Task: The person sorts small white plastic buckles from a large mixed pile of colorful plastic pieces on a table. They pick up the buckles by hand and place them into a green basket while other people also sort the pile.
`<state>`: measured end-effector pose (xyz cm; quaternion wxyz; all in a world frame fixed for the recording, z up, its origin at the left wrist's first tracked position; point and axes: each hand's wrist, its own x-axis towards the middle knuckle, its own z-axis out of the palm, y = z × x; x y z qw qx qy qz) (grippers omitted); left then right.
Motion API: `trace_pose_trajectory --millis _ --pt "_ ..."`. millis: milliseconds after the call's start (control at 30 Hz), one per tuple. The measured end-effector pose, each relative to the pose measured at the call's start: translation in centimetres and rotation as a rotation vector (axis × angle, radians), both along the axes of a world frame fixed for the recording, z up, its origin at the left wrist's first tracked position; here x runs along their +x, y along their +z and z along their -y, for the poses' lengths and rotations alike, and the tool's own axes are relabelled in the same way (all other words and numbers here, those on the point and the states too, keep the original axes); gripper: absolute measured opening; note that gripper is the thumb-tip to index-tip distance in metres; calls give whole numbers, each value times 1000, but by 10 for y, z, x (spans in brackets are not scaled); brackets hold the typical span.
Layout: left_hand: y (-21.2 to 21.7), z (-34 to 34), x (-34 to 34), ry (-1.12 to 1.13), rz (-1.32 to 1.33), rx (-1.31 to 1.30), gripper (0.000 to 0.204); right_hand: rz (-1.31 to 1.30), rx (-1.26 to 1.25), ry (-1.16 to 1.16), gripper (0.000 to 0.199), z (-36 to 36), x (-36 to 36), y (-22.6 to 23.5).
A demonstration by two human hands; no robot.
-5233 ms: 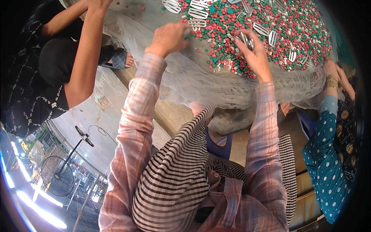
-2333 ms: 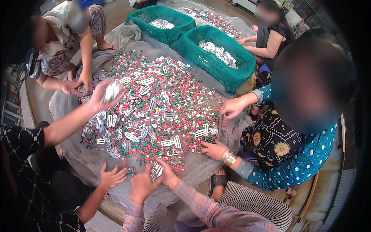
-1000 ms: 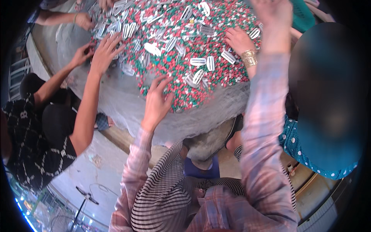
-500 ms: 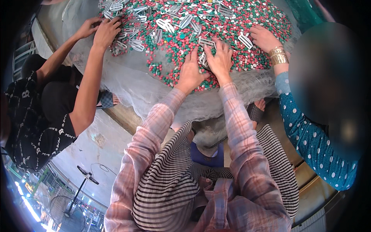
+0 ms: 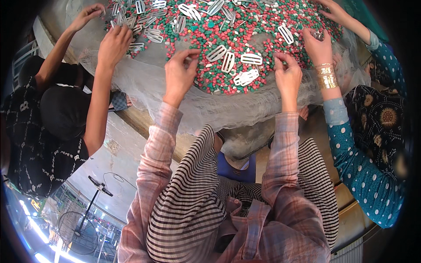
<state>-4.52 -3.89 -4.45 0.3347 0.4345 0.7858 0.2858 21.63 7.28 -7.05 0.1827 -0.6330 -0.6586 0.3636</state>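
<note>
My left hand [image 5: 179, 75] hovers at the near left of a heap of small red, green and white pellets [image 5: 210, 79]. Its fingers are bent, thumb and forefinger apart, with nothing visible between them. On the right, my right hand [image 5: 288, 78] is held over the heap's near edge, fingers curved and apart, also without a visible thing. Between my hands lie several flat silvery slotted buckles: one tilted buckle [image 5: 216, 53], an upright one [image 5: 228, 62], a sideways one [image 5: 251, 58] and a nearer pair overlapping [image 5: 246, 77].
Pale mesh netting [image 5: 144, 105] lies under the pellets and hangs over the near edge. At left, a co-worker's hands [image 5: 115, 46] are by more buckles [image 5: 153, 35]. At right, a co-worker's hand with gold bangles [image 5: 319, 48] holds a small metal piece. A standing fan [image 5: 78, 232] is lower left.
My hands, earlier close together over buckles in the pellets, have moved apart to either side. Several buckles now lie spread between them. The right co-worker's hands and body have shifted.
</note>
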Motion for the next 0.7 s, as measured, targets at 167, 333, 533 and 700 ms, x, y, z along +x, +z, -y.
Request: trace_pose_trajectory --millis 167,333,533,700 --pt "-16 -30 40 -171 -430 345 37 168 101 150 35 24 -28 10" --pt "-12 -26 31 -293 -125 -1 49 178 35 281 27 24 -44 14" --pt "5 -8 -1 271 961 -12 46 -252 -219 4 28 1 23 11" --pt "22 -4 50 -160 238 -47 41 -545 -336 -31 24 7 22 26"
